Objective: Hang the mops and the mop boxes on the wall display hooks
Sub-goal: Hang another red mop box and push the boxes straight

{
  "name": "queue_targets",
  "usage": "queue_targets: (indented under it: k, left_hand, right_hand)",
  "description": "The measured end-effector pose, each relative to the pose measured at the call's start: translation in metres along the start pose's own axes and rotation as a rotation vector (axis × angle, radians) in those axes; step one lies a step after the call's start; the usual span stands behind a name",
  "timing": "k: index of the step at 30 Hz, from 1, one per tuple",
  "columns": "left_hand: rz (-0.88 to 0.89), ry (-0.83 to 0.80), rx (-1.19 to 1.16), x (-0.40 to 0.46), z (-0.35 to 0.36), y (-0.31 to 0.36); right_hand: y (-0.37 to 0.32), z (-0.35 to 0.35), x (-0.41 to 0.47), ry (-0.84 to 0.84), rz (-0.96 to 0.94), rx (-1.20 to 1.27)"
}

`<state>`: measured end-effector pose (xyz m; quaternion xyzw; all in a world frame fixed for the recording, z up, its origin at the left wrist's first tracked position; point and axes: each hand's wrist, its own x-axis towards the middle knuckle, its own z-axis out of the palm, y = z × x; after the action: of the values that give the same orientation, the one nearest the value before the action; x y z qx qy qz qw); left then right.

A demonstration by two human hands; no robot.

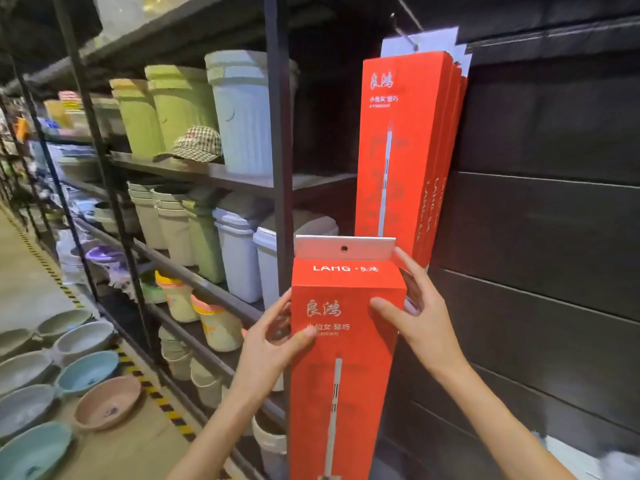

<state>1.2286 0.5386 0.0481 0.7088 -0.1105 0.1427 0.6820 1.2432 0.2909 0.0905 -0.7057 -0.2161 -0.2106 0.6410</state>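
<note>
1. The person is holding a red mop box point(346, 358) upright at about 6 o'clock in the view, in front of the dark slatted wall point(554, 237).
2. The left hand point(266, 348) is pressing its thumb on the box's front and its fingers on the left side; the right hand point(415, 313) is clamping the right side, thumb on the front. Both grips are pinching the box.
3. The box's white hang tab point(343, 247), with its small hole, is pointing up.
4. At 1 o'clock, hung boxes point(405, 143) are already dangling from a wall hook point(405, 32).
5. This looks like the carrying-up step: the box is well below the hook.
6. The next move probably calls for raising the box and lining the tab hole up with the hook tip.
</note>
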Motion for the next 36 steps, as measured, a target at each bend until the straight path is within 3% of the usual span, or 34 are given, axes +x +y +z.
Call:
queue_targets:
  k: [10, 22, 36]
  left_hand:
    - [0.109, -0.316, -0.082, 0.159, -0.043, 0.008]
    - [0.339, -0.425, -0.114, 0.254, -0.028, 0.08]
    - [0.495, -0.417, -0.179, 0.313, -0.001, 0.158]
  right_hand:
    - [-0.023, 0.043, 0.096, 0.207, -0.079, -0.266]
    - [-0.094, 0.026, 0.177, 0.308, -0.195, -0.411]
    - [-0.174, -0.01, 0.253, 0.265, -0.321, -0.607]
